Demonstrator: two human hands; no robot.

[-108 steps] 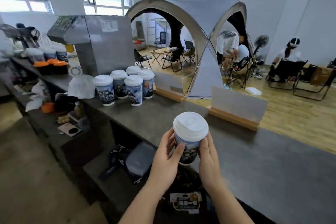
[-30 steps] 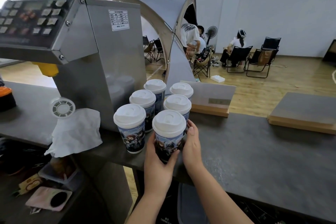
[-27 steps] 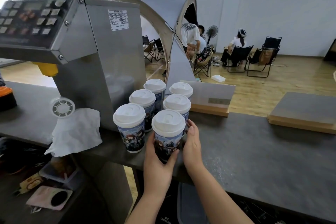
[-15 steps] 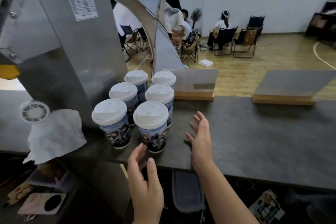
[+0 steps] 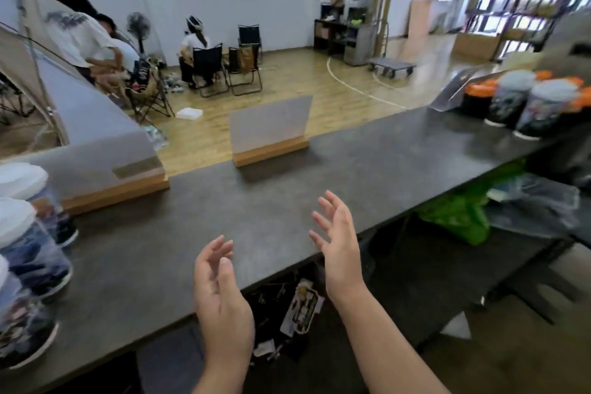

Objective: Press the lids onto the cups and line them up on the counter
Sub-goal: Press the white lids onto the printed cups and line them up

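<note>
Lidded cups (image 5: 30, 243) with printed sleeves and white lids stand grouped at the far left of the dark counter (image 5: 287, 201), partly cut off by the frame edge. More cups (image 5: 511, 102) stand at the counter's far right, blurred, beside orange-topped containers (image 5: 479, 89). My left hand (image 5: 220, 294) hovers over the counter's near edge, fingers relaxed, holding nothing. My right hand (image 5: 339, 243) floats a little further right over the counter, fingers spread, also holding nothing.
Two sign holders on wooden bases (image 5: 270, 150) (image 5: 115, 189) stand along the counter's far edge. Under the counter on the right lie a green bag (image 5: 460, 214) and clear plastic. People sit on folding chairs (image 5: 208, 70) across the wooden floor.
Both hands let go of the cup set down beside the other lidded cups. My view has swung right, so the group now sits at the left edge and my hands hover over bare counter.
</note>
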